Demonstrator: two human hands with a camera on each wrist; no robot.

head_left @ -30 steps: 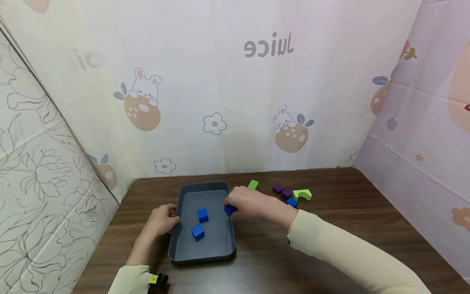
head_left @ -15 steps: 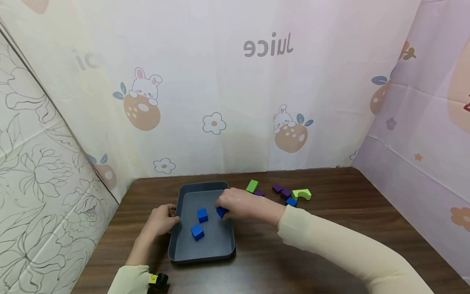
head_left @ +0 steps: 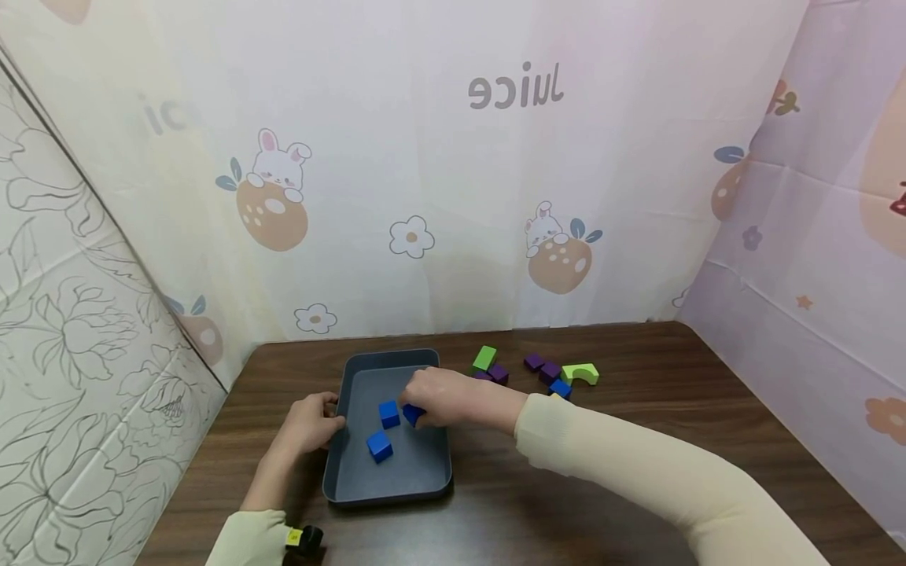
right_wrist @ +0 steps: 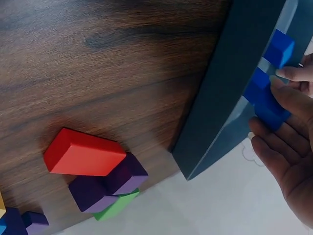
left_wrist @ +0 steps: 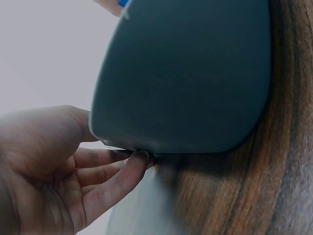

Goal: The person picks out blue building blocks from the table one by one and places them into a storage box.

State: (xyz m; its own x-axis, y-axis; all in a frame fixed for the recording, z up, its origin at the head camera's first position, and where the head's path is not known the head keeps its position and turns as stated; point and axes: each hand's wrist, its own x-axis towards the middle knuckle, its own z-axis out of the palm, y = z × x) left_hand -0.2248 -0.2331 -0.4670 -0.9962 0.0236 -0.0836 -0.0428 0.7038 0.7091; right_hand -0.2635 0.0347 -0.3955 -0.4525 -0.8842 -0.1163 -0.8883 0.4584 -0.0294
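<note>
A dark grey tray (head_left: 418, 475) lies on the wooden table with two blue cubes, one cube (head_left: 388, 413) a little behind the other cube (head_left: 379, 446). At its left side my left hand (head_left: 307, 424) holds the wall, thumb at the rim and fingers curled against the outside; the left wrist view shows these fingers (left_wrist: 117, 183) at the tray's lower edge. Over the tray's right half, my right hand (head_left: 439, 397) pinches a third blue cube (right_wrist: 270, 112) between thumb and fingers. That cube is close to the two in the tray and partly hidden by the hand in the head view.
Right of the tray lie a green block (head_left: 484, 358), several purple blocks (head_left: 550, 372), a blue block (head_left: 561, 389) and a yellow-green arch block (head_left: 580, 373). A red block (right_wrist: 85, 152) shows in the right wrist view. A patterned curtain (head_left: 453, 283) hangs behind the table.
My right hand has carried the blue cube leftward from the tray's right rim to beside the two cubes inside. The left hand and the tray have stayed in place.
</note>
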